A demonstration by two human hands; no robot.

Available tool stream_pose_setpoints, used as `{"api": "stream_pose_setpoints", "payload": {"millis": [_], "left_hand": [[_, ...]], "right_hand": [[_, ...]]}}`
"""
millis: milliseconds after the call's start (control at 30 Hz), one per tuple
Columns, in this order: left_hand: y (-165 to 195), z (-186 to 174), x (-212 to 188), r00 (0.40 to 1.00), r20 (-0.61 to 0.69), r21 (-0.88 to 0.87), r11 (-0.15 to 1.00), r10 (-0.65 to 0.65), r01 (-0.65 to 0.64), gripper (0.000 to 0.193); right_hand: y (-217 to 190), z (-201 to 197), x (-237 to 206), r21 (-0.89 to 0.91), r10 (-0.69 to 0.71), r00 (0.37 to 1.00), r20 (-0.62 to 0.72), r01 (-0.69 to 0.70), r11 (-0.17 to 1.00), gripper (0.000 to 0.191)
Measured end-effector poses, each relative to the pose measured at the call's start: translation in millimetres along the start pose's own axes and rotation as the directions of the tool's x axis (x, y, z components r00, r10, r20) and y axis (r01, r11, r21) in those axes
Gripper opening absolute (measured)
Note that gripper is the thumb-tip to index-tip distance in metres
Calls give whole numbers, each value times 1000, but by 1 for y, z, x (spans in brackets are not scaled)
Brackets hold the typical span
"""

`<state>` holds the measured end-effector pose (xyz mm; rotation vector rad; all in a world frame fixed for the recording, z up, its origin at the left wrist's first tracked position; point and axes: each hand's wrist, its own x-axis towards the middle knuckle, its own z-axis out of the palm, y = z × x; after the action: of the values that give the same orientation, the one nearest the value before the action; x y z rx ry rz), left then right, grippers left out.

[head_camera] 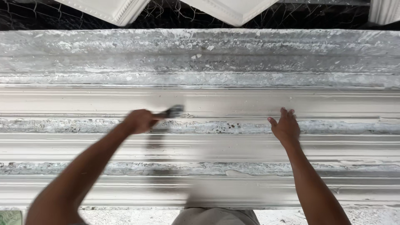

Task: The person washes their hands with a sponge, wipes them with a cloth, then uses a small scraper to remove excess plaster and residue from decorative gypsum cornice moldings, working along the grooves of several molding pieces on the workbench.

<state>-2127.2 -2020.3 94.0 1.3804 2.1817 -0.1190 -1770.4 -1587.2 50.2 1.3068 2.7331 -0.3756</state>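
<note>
My left hand (139, 121) is closed around the handle of a dark paintbrush (170, 112), blurred with motion, its bristles over the upper long white plaster moulding (233, 102). My right hand (286, 126) rests open, fingers together, flat on the same moulding strip to the right. Two more white moulding strips (233, 146) lie closer to me, running left to right across the bench.
A grey, plaster-crusted bench surface (200, 54) stretches beyond the mouldings. White ornate plaster pieces (112, 8) and wire mesh (316, 14) sit at the far edge. A rough speckled floor (125, 216) shows below the near edge.
</note>
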Motion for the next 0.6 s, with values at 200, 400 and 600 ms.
{"api": "stream_pose_setpoints", "payload": {"millis": [200,400,600], "left_hand": [[39,16,27,989,-124,-36,996,75,-80,35],[45,-10,19,989,-92,11,993,118,-117,35],[94,-3,51,968,-178,-6,984,175,-179,38]], "right_hand": [[-6,1,-4,-23,12,1000,-28,-12,1000,78],[-12,-7,-1,-60,36,999,-9,-37,998,77],[-11,-14,-5,-35,47,999,-3,-47,998,76]]}}
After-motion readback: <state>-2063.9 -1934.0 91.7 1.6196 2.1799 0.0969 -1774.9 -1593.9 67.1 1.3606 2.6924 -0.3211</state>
